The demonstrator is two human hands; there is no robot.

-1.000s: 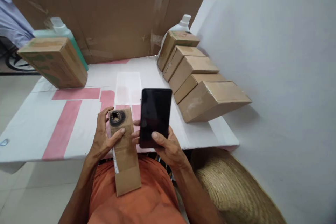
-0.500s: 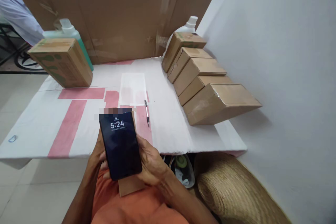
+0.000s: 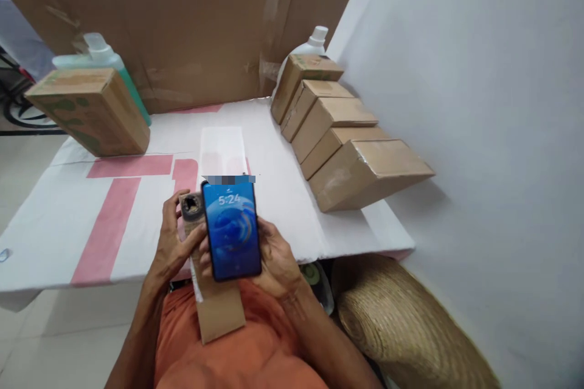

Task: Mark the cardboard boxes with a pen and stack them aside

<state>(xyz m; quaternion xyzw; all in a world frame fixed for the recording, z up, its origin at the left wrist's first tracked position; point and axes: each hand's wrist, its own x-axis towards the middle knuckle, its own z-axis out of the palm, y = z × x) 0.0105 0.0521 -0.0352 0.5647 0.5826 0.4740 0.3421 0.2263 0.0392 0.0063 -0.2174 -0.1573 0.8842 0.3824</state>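
Observation:
A smartphone (image 3: 231, 231) with a lit blue screen reading 5:24 is held upright in my right hand (image 3: 276, 258), whose fingers wrap around its back and left edge. My left hand (image 3: 176, 243) grips the upper part of a long cardboard strip (image 3: 221, 313) that has a round black ring-like piece (image 3: 192, 205) with a hole at its top end. The phone overlaps part of the strip, and the strip's lower end lies over the orange clothing on my lap. Behind the phone, the pen is almost wholly hidden.
A white tablecloth with red marks covers the table (image 3: 283, 213). Several cardboard boxes (image 3: 371, 164) line the right side; another box (image 3: 91, 109) stands left before a green-liquid bottle (image 3: 132, 88). A cardboard panel (image 3: 191, 30) closes the back. A woven straw item (image 3: 392, 310) sits lower right.
The phone has moved right and slightly up, and its dark screen has turned bright blue. My left hand now shows beside it, on the cardboard strip with the black ring. The view has shifted a little.

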